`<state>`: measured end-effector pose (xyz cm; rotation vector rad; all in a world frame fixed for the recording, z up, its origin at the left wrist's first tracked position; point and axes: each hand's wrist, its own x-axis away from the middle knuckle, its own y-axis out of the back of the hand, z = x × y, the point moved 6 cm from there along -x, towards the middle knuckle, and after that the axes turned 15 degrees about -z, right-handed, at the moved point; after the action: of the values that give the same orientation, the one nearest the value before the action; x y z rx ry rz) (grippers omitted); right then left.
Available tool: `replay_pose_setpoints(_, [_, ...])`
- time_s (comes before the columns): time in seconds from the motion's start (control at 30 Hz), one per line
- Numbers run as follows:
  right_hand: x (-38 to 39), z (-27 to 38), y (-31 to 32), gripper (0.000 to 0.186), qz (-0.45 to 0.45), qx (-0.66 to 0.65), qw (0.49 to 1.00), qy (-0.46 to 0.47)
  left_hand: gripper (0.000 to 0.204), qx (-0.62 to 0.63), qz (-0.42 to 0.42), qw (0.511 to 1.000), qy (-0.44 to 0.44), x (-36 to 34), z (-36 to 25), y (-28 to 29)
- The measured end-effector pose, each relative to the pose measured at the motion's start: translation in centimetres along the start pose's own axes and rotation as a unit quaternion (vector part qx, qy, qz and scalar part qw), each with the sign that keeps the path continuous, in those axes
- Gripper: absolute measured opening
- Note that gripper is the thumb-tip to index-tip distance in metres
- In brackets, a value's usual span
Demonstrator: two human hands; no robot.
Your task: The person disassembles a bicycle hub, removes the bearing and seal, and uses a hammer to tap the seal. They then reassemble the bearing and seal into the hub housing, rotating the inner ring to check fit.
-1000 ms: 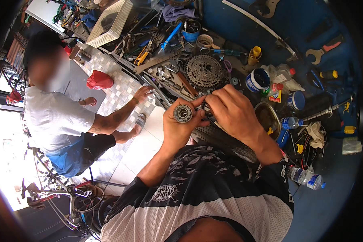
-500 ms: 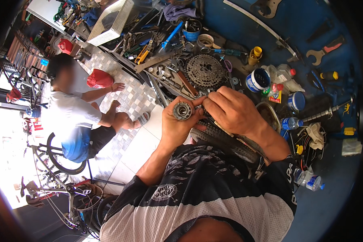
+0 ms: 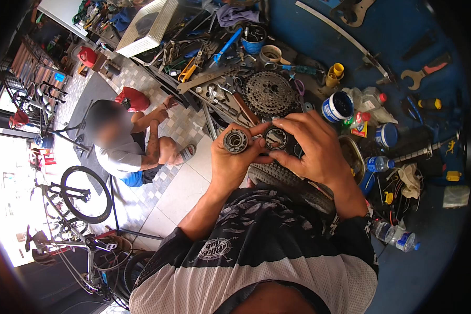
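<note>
My left hand (image 3: 228, 168) is closed round a metal freehub body (image 3: 236, 141), whose round open end faces up. In the fingers of my right hand (image 3: 315, 149) is a dark metal ring (image 3: 276, 138), its open face turned up and pinched at the rim. The left fingertips reach across to the ring's near side. Just beyond both hands lies a bicycle cassette (image 3: 270, 93) with its sprockets upward. Below the hands is a knobbly bicycle tyre (image 3: 290, 184), partly covered by my right hand and forearm.
Tools crowd the bench beyond, among them an adjustable-blade yellow knife (image 3: 190, 68) and a blue-handled tool (image 3: 228, 46). A white-and-blue tub (image 3: 337, 106) and plastic bottles (image 3: 378, 162) stand at the right. On the left, another person (image 3: 123, 149) crouches near a bicycle (image 3: 86, 243).
My right hand has opened out from its tight pinch and shifted slightly right, and the ring's face now shows. The other person has bent lower and moved to the right.
</note>
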<state>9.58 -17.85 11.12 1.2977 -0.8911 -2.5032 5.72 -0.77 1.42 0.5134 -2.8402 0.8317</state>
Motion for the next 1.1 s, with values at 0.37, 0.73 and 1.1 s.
replay_pose_setpoints(0.37, [1.2, -0.3, -0.5, 0.073, 0.043, 0.054, 0.998, -0.011, 0.017, -0.023, 0.01, 0.998, -0.051, 0.3, -0.6, -0.7])
replay_pose_setpoints(0.73, [0.8, 0.7, 0.3, 0.066, 0.014, 0.034, 0.999, 0.012, 0.026, -0.09, 0.128, 0.98, -0.124, -0.8, -0.9, 0.5])
replay_pose_setpoints(1.1, [3.8, -6.9, 2.3, 0.062, -0.001, 0.075, 0.981, -0.179, 0.025, -0.016, 0.169, 0.984, -0.045, -1.2, 0.7, 2.1])
